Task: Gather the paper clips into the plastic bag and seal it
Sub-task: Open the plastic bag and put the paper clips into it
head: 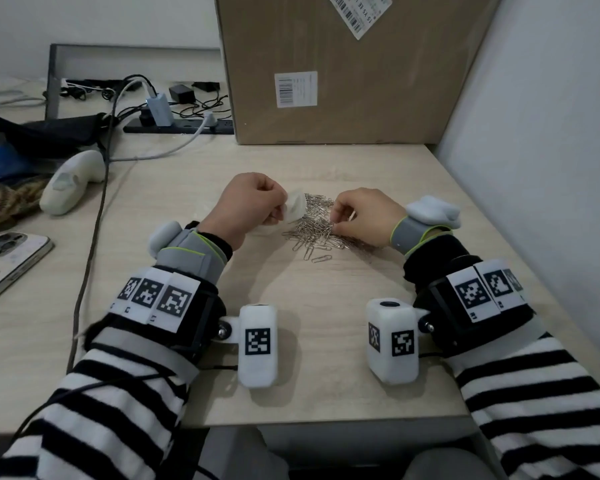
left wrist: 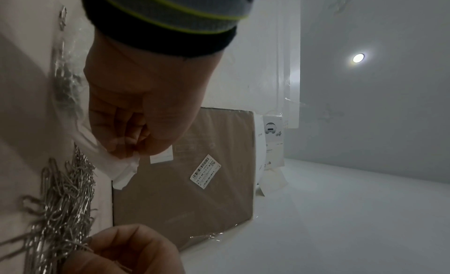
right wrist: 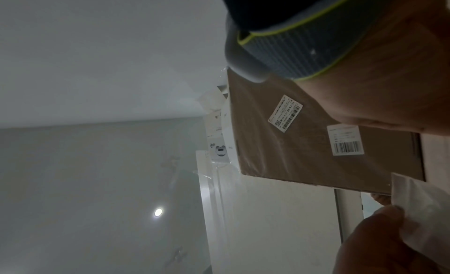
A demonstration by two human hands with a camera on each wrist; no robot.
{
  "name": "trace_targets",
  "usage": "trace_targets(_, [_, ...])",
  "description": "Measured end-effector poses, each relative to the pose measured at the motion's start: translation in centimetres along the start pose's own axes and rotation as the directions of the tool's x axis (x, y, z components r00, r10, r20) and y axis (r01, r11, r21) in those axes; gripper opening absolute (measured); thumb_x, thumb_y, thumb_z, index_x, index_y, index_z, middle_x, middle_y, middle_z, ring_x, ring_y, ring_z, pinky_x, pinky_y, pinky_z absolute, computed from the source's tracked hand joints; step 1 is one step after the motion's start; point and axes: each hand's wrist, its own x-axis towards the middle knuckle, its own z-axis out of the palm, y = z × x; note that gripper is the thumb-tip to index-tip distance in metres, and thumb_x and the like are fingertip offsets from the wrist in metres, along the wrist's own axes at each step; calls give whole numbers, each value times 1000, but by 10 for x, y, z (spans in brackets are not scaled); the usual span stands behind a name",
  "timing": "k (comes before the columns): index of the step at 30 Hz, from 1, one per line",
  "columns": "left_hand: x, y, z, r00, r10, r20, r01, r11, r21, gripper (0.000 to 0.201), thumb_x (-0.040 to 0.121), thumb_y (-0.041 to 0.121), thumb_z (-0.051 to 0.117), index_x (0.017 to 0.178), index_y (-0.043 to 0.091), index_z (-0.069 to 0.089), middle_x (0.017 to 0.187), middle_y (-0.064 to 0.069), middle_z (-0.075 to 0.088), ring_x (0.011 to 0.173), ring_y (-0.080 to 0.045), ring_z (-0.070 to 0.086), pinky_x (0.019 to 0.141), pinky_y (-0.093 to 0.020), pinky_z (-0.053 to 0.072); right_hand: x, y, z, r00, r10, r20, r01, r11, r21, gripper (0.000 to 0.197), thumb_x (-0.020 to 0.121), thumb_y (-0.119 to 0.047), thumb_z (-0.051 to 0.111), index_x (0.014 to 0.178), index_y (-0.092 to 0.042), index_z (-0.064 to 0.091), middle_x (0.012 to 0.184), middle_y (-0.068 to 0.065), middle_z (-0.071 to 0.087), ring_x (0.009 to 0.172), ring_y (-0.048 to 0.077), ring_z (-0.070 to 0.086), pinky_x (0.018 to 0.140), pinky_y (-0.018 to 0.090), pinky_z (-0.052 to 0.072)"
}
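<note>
Left hand (head: 248, 202) pinching plastic bag (head: 296, 206), right hand (head: 364, 216) fingers curled onto paper clips (head: 317, 226)

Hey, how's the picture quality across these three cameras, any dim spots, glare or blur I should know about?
Head view: evenly lit and sharp, the paper clips distinct, edges bowed by the wide lens. Left wrist view: dim, the left hand in shadow, nearby clips blurred, a ceiling light flaring. Right wrist view: dim and grainy, the right hand a close blur, the cardboard box labels readable.

Cardboard box (head: 343, 71) walls off the table (head: 326, 341) behind; near side lies open.
</note>
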Motion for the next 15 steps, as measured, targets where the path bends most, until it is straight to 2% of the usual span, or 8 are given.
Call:
trace_targets(3, [-2, 2, 4, 1000, 4, 1, -4, 1000, -17, 19, 86, -3, 52, 70, 7, 56, 56, -7, 57, 38, -4, 52, 45, -15, 47, 1, 3, 1, 998, 33, -57, -29, 998, 60, 9, 78, -14, 69, 86, -12, 69, 78, -3, 59, 76, 11, 53, 60, 19, 38])
trace_targets(6, [-4, 3, 7, 1000, 2, -18, -3, 999, -53, 20, 86, -3, 52, 70, 8, 56, 45, 3, 58, 39, -4, 52, 45, -15, 47, 2, 4, 0, 990, 82, -116, -66, 988, 136, 5, 77, -12, 69, 81, -14, 70, 66, -8, 58, 68, 10, 54, 59, 11, 37])
trace_targets(9, [-5, 4, 12, 999, -4, -36, 2, 997, -73, 19, 86, -2, 53, 72, 9, 56, 50, 0, 58, 39, -3, 53, 46, -16, 48, 3, 6, -1, 972, 142, -185, -98, 968, 229, 4, 77, -11, 68, 75, -15, 69, 61, -8, 58, 58, 5, 55, 57, 6, 41])
trace_targets(10, [-6, 4, 14, 999, -9, -37, 6, 997, -76, 18, 87, -2, 54, 74, 9, 56, 51, -1, 58, 38, -3, 53, 46, -16, 49, 4, 7, -1, 962, 171, -213, -105, 951, 291, 9, 77, -11, 69, 71, -16, 67, 59, -8, 59, 57, 7, 57, 60, 7, 45])
trace_targets(12, [-7, 4, 17, 999, -20, -34, 17, 996, -83, 12, 87, -2, 55, 81, 8, 57, 55, -4, 57, 37, -3, 53, 45, -16, 49, 6, 8, -2, 940, 246, -235, -103, 864, 493, 18, 77, -7, 70, 64, -18, 64, 59, -3, 61, 58, 14, 60, 71, 25, 56])
trace_targets(13, [-7, 4, 18, 999, -26, -25, 23, 996, -87, 8, 87, -2, 56, 87, 5, 59, 58, -6, 56, 37, -2, 52, 45, -16, 49, 6, 7, -3, 933, 271, -235, -85, 804, 589, 20, 77, -5, 70, 63, -18, 63, 61, 0, 62, 58, 15, 61, 71, 32, 58])
trace_targets(15, [-8, 4, 21, 999, -35, -6, 34, 995, -93, 13, 87, -2, 58, 99, 0, 59, 63, -7, 56, 38, -2, 53, 46, -15, 49, 5, 2, -4, 932, 277, -232, -29, 698, 715, 19, 78, -2, 69, 67, -16, 63, 65, 3, 61, 60, 14, 59, 66, 27, 58])
